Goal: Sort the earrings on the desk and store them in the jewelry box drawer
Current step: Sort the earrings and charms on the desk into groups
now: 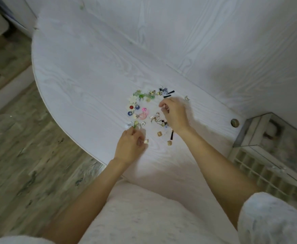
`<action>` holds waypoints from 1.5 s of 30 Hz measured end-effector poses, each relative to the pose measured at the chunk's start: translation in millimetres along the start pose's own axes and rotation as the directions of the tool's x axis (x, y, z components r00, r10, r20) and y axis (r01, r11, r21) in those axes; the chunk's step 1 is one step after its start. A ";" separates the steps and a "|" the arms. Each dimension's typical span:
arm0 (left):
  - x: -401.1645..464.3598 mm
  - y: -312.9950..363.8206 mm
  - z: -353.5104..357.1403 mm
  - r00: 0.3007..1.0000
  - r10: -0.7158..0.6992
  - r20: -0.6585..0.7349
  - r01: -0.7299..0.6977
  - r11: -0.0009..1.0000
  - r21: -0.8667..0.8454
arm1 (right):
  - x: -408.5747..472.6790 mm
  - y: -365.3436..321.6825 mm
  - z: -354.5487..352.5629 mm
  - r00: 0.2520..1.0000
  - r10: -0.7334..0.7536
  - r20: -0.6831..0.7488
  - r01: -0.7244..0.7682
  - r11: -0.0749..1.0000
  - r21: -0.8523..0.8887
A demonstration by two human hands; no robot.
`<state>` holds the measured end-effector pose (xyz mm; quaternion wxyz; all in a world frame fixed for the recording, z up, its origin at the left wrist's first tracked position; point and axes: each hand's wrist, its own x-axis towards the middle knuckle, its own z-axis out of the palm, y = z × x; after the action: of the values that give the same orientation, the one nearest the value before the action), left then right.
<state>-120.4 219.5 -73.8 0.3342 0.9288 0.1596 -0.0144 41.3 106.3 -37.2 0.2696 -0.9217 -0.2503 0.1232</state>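
**Small earrings, busy hands: mix-ups and drops were the risk**

The earrings point(144, 110) lay in a loose cluster on the white counter point(91, 67), many of them touching or overlapping. That crowding was the main hazard: a hook could have snagged a neighbour and dragged it along, or a sweep of a wrist could have scattered sorted pairs. The left side of the cluster sat fairly near the counter's curved edge, so a piece flicked that way might have rolled off onto the wooden floor point(20, 138).

The left hand point(130, 147) was at the near left of the cluster, fingers curled, pinching a small greenish earring point(135, 124) at the fingertips; a pale bead point(146, 141) showed at its thumb side, though whether it was held or only lying beside could not be told. The right hand point(175, 113) rested over the right part of the cluster, fingers bent downward as if pinching something tiny, but what it held, if anything, was hidden.

A lone crescent piece point(187, 98) lay apart on the far right and could easily have been overlooked. The jewelry box point(257, 134), with its divided drawer point(267, 175) open, stood well apart at the right, so each carry across risked a drop.
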 end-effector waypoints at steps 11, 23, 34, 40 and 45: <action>-38.9 24.7 16.8 0.986 0.161 -0.050 -0.158 0.986 0.061 | -174.7 65.4 -15.4 0.892 0.451 0.035 -0.429 0.820 0.379; -42.3 129.1 102.2 0.971 0.172 0.163 -0.133 0.965 -0.225 | -219.3 94.6 -21.2 0.903 0.424 -0.068 -0.423 0.905 0.028; -46.5 122.8 111.9 0.958 0.128 0.257 -0.095 0.986 -0.134 | -213.1 92.8 -13.6 0.878 0.478 -0.010 -0.470 0.868 0.161; -34.7 142.2 122.4 0.932 0.186 0.312 -0.142 0.977 -0.159 | -213.5 95.2 -18.5 0.885 0.452 -0.113 -0.441 0.891 0.108; -25.8 143.0 103.5 0.889 0.240 0.390 -0.180 0.966 -0.184 | -208.9 90.8 -30.3 0.909 0.408 -0.085 -0.413 0.908 -0.061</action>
<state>-92.8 43.7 -62.6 0.4254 0.8905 -0.0145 -0.1606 -88.3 -83.3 -43.7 0.2103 -0.9672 -0.0458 0.1350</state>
